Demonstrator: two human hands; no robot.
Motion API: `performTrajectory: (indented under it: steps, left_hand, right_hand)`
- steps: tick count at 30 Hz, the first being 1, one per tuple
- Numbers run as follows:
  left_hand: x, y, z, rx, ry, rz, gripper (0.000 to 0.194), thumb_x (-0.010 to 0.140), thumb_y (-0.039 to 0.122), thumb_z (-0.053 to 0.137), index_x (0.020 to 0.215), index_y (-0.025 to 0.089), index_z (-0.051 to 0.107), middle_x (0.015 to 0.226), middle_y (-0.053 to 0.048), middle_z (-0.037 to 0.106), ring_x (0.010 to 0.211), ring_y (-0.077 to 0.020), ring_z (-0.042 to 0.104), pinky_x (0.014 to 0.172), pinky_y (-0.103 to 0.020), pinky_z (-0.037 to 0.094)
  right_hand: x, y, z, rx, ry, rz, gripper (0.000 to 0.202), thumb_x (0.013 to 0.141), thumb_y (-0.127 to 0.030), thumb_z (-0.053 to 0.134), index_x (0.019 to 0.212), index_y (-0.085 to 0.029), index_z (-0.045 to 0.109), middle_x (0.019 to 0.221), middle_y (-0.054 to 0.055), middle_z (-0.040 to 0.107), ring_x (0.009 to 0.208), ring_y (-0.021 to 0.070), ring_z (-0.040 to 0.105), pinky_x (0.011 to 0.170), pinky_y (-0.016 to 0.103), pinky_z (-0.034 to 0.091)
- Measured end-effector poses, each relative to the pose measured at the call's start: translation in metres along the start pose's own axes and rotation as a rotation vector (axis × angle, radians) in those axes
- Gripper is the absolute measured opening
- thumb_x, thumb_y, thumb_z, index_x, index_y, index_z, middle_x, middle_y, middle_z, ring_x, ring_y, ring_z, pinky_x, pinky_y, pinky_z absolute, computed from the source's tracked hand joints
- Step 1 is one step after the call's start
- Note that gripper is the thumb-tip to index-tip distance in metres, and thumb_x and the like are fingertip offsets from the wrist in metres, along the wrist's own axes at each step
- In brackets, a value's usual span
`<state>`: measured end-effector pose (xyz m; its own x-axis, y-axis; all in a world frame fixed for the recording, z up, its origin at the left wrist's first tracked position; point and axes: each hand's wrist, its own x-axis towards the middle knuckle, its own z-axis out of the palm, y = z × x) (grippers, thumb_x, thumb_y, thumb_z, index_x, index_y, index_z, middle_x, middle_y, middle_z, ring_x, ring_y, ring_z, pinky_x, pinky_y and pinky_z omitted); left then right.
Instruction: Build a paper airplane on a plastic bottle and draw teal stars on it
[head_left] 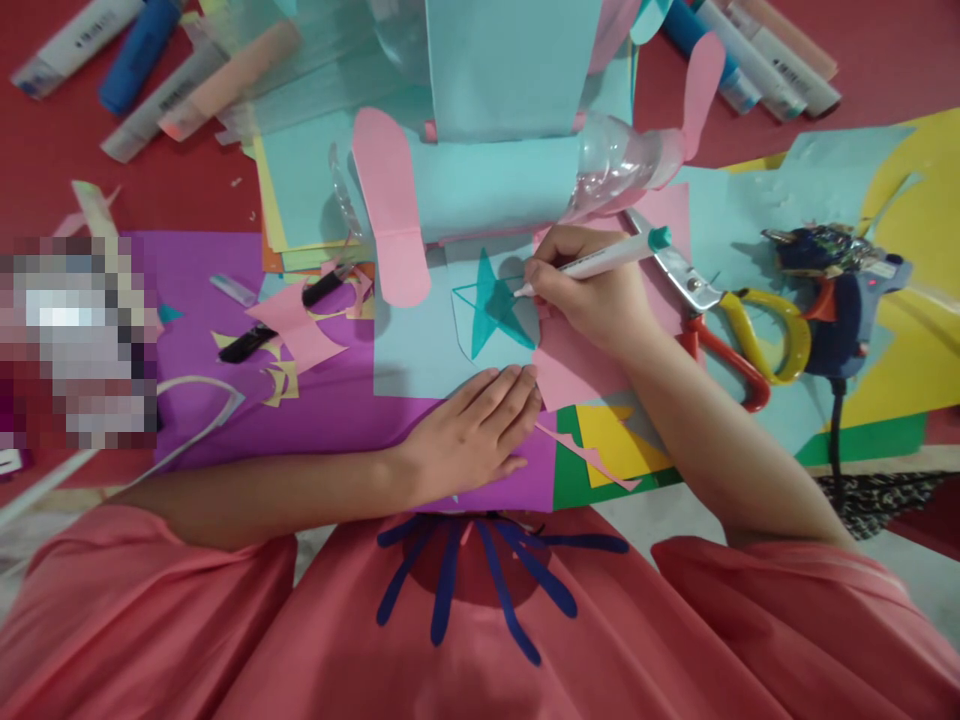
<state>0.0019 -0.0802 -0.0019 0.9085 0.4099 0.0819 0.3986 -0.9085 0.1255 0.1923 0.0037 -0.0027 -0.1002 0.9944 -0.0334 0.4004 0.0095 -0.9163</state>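
My right hand is closed around a white marker with a teal end, its tip down on a star drawing. Most of the star is coloured teal; its left point shows only an outline. The star lies on light blue paper. My left hand rests flat across the paper's lower edge, fingers stretched out and holding nothing. Just above the drawing lies a plastic bottle wrapped in light blue paper, with a pink rounded strip across it and pink blades at its neck.
Scissors with red and yellow handles lie right of my right hand, beside a blue glue gun with a cord. Several markers lie at the upper left, others at the upper right. Paper scraps cover the purple sheet.
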Motion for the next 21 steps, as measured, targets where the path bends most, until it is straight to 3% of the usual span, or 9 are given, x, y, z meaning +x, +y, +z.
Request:
performTrajectory:
  steps: [4,11,21]
  left_hand:
    - [-0.0002,0.0002,0.0001,0.006,0.006,-0.002,0.056,0.097,0.042,0.046,0.135,0.002,0.049,0.143,-0.021,0.052,0.131,-0.0297,0.05,0.112,-0.041,0.036]
    - [0.0005,-0.0003,-0.0012,0.001,0.003,0.001,0.055,0.097,0.042,0.047,0.135,0.002,0.049,0.143,-0.021,0.052,0.131,-0.0294,0.05,0.113,-0.04,0.036]
    - [-0.0002,0.0007,0.0008,-0.023,-0.003,-0.001,0.058,0.095,0.043,0.051,0.136,0.001,0.047,0.144,-0.023,0.049,0.132,-0.0307,0.048,0.113,-0.041,0.036]
  right_hand:
    - [-0.0001,0.0008,0.0002,0.042,0.004,0.009,0.028,0.076,-0.009,0.057,0.056,-0.022,0.042,0.055,-0.003,0.046,0.053,0.0106,0.044,0.052,0.028,0.039]
    - [-0.0002,-0.0004,-0.0002,0.048,0.077,-0.023,0.028,0.085,-0.03,0.06,0.061,-0.024,0.046,0.059,-0.001,0.053,0.057,0.0129,0.052,0.056,0.03,0.045]
    - [-0.0004,0.0017,0.0017,0.003,0.084,-0.066,0.023,0.082,-0.021,0.062,0.062,-0.023,0.049,0.059,-0.002,0.056,0.057,0.0125,0.05,0.056,0.03,0.042]
